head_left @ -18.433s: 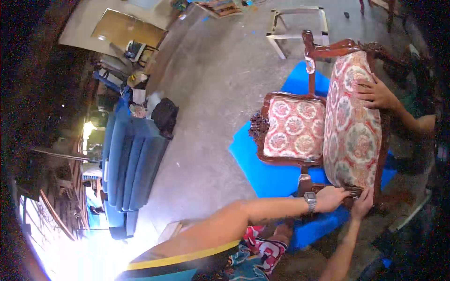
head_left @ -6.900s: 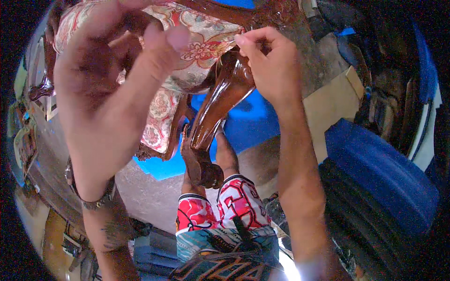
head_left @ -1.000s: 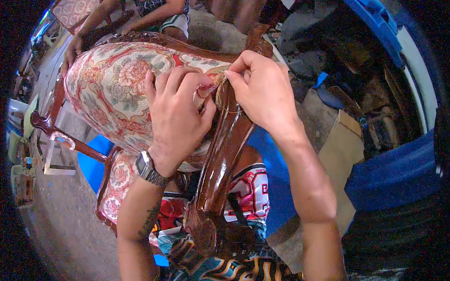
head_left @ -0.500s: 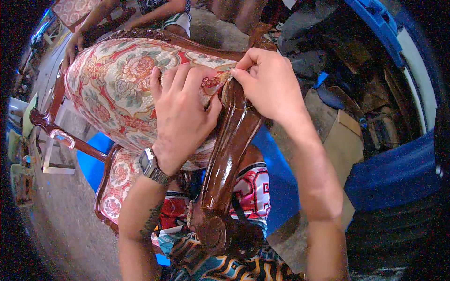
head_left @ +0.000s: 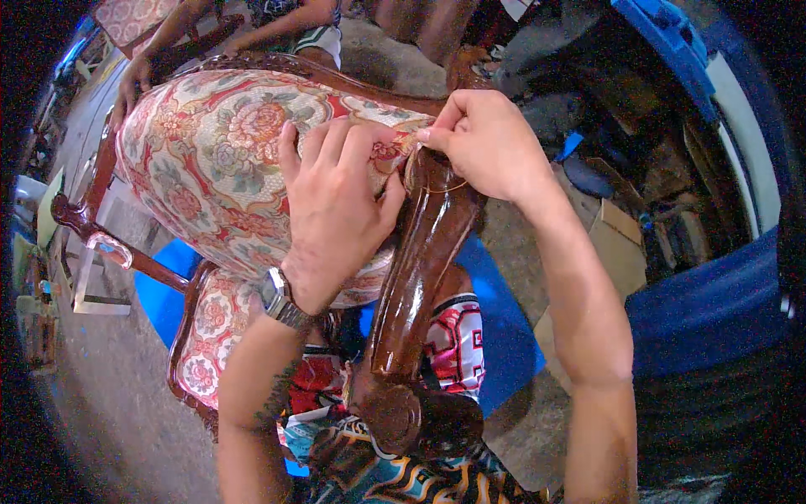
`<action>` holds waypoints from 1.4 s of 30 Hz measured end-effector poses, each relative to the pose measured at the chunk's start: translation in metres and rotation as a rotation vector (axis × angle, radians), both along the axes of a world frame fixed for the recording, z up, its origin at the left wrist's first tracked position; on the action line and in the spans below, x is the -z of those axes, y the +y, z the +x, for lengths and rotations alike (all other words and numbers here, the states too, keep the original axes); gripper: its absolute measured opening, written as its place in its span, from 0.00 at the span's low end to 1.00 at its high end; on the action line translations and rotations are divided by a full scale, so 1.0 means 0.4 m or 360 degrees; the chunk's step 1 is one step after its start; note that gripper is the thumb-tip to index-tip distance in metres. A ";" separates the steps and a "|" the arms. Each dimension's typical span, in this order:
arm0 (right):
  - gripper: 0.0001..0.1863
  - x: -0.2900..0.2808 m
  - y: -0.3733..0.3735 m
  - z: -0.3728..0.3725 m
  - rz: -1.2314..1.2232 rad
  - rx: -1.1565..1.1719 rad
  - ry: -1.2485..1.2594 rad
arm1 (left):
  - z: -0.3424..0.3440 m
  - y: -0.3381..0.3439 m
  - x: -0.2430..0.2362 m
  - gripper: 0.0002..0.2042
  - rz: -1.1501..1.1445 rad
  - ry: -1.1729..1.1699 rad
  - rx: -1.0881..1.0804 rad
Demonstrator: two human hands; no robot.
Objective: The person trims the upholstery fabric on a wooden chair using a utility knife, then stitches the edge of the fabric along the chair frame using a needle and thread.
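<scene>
Floral tapestry fabric (head_left: 227,134) covers the padded back of a chair framed in dark, glossy carved wood (head_left: 411,286). My left hand (head_left: 340,185), with a watch on its wrist, rests on the fabric with fingers spread, its thumb beside the wooden edge. At the corner where fabric meets wood, my right hand (head_left: 487,139) has thumb and forefinger pinched together. A thin yellowish cord (head_left: 449,189) loops below that hand across the wood and seems to run into the pinch. The exact spot of the grip is tiny and partly hidden by the fingertips.
Another person's hand (head_left: 130,88) touches the chair's far left side. A matching floral seat (head_left: 214,323) shows lower left. Blue sheeting (head_left: 705,311) and cardboard (head_left: 617,227) lie to the right, with a blue plastic object (head_left: 667,42) at upper right.
Both my hands and the wooden frame appear slightly further right in the view. The right hand still pinches at the corner, and the left still rests on the fabric.
</scene>
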State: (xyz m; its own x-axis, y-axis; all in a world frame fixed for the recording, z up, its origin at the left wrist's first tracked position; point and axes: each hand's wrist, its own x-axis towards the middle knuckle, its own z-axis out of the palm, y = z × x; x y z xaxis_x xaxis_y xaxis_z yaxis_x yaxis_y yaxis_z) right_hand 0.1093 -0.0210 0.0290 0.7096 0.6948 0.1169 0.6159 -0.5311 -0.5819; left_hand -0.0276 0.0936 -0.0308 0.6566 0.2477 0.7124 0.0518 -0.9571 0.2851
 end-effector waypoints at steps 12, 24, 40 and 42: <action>0.11 -0.035 0.016 0.022 -0.0242 -0.0287 0.0465 | 0.000 0.004 0.009 0.17 -0.0070 -0.0052 0.0061; 0.10 0.013 -0.058 -0.050 0.0366 -0.0186 -0.0157 | -0.064 0.032 0.000 0.16 0.0160 0.0050 0.0381; 0.18 0.021 -0.016 -0.029 0.0305 -0.0078 -0.0214 | -0.064 0.032 0.013 0.15 0.0082 0.0007 0.0325; 0.16 0.020 -0.013 -0.025 0.0275 -0.0113 -0.0271 | -0.062 0.034 0.015 0.14 0.0056 -0.0040 0.0363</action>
State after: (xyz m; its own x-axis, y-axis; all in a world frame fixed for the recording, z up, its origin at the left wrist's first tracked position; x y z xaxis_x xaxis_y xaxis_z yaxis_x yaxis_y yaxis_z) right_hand 0.0994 -0.0260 0.0211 0.6197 0.7016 0.3518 0.7450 -0.3848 -0.5449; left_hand -0.0526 0.1072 -0.0369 0.6745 0.0693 0.7350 -0.1740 -0.9526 0.2495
